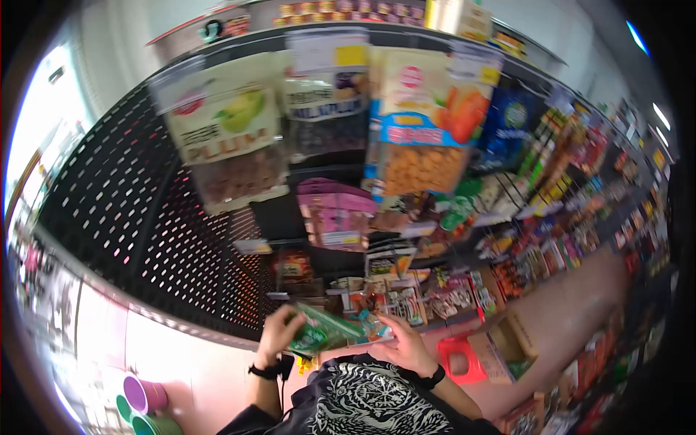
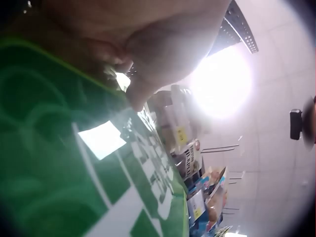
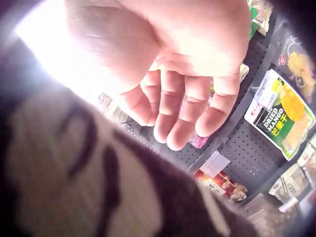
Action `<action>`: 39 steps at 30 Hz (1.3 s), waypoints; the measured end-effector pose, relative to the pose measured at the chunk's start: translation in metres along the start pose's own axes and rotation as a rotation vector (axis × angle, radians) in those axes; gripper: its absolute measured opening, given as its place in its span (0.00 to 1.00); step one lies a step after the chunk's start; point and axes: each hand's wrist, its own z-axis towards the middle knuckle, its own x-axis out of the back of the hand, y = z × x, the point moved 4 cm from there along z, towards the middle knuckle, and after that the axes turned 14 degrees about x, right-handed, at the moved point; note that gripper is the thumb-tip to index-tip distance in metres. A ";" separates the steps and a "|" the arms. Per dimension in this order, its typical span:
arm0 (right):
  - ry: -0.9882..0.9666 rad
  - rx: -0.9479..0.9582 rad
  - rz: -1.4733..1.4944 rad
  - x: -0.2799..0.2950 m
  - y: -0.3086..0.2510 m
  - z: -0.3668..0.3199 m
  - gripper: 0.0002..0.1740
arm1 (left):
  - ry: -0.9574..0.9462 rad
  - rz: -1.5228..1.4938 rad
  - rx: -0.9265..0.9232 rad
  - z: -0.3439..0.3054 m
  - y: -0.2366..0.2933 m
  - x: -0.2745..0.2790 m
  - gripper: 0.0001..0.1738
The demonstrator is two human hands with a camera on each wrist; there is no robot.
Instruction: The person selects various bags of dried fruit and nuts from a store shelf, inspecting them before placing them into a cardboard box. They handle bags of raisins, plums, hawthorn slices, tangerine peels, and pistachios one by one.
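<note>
In the head view a green snack bag [image 1: 319,330] is in front of the person's chest. My left hand [image 1: 278,332] pinches its upper left edge between thumb and fingers. The left wrist view has the bag's green face with white print [image 2: 153,182] close up, thumb and finger meeting at its top edge. Beside the bag's right end is my right hand [image 1: 407,349], palm turned inward. Seen from the right wrist, that hand [image 3: 173,84] has loosely bent fingers with nothing gripped in them.
Hanging in front are a plum bag [image 1: 232,130], a milk plum bag [image 1: 326,112] and a blue-and-white bag [image 1: 428,130]. Lower shelves carry several snack packs, with a dried mango bag [image 3: 281,118] among them. A red stool [image 1: 461,360] and a cardboard box [image 1: 507,344] stand on the floor.
</note>
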 end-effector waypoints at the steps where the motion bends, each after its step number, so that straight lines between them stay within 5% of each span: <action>1: -0.050 -0.013 0.051 0.002 -0.003 -0.001 0.38 | -0.073 0.063 -0.077 -0.010 0.009 -0.017 0.08; 3: -0.080 -0.075 0.166 0.003 -0.012 -0.002 0.38 | -0.153 0.094 -0.205 -0.020 0.016 -0.045 0.06; 5: -0.209 -0.073 0.060 -0.004 -0.005 -0.023 0.23 | -0.247 -0.056 -0.271 -0.022 0.021 -0.075 0.05; 7: -0.008 -0.111 -0.031 0.007 0.000 -0.043 0.18 | -0.362 -0.110 -0.311 -0.018 0.028 -0.107 0.06; 12: 0.032 -0.345 -0.520 0.079 0.019 -0.116 0.16 | -0.471 0.113 -0.298 -0.003 0.042 -0.189 0.13; 15: 0.247 -0.545 -0.783 0.153 0.033 -0.196 0.12 | -0.516 0.175 -0.298 -0.006 0.051 -0.228 0.12; 20: 0.573 -1.100 -0.775 0.262 0.061 -0.334 0.13 | -0.629 0.274 -0.177 -0.023 0.042 -0.292 0.08; 25: 0.973 -1.187 -0.818 0.298 0.176 -0.516 0.14 | -0.622 0.333 -0.081 -0.036 0.031 -0.342 0.09; 28: 1.078 -1.227 -0.832 0.312 0.220 -0.568 0.13 | -0.616 0.379 -0.056 -0.045 0.038 -0.370 0.09; 33: 1.005 -1.433 -0.804 0.307 0.271 -0.626 0.12 | -0.574 0.384 -0.010 -0.063 0.044 -0.395 0.09; 36: 0.742 -1.744 -0.748 0.290 0.282 -0.655 0.11 | -0.531 0.415 0.052 -0.074 0.039 -0.393 0.09; 39: 0.648 -1.837 -0.573 0.267 0.291 -0.682 0.10 | -0.480 0.457 0.094 -0.083 0.030 -0.389 0.09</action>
